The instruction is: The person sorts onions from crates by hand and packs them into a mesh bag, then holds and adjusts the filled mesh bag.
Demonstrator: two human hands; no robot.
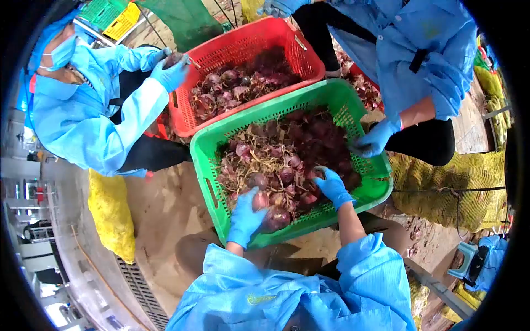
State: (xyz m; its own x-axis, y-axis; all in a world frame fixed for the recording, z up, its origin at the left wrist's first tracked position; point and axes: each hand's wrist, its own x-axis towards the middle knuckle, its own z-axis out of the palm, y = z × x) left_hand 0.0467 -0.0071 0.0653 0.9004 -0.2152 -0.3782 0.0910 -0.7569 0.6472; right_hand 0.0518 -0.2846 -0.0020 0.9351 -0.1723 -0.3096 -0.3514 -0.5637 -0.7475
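A green plastic basket [208,160] full of red onions [287,175] with dry roots and loose skins stands before me. Over its near left part is my left hand [246,216] in a blue glove, fingers curved round a red onion [260,201]. A large onion [276,219] lies just right of that hand. My right hand [332,187], gloved too, reaches over the near right part of the basket, its fingers apart and touching the onion pile. Nothing shows in its grip.
A red basket [185,117] with onions stands behind the green one. A co-worker [105,105] at the left holds an onion; another co-worker's gloved hand [374,138] touches the green basket's right side. Yellow sacks [110,212] lie at both sides, with a floor grate [141,287] at left.
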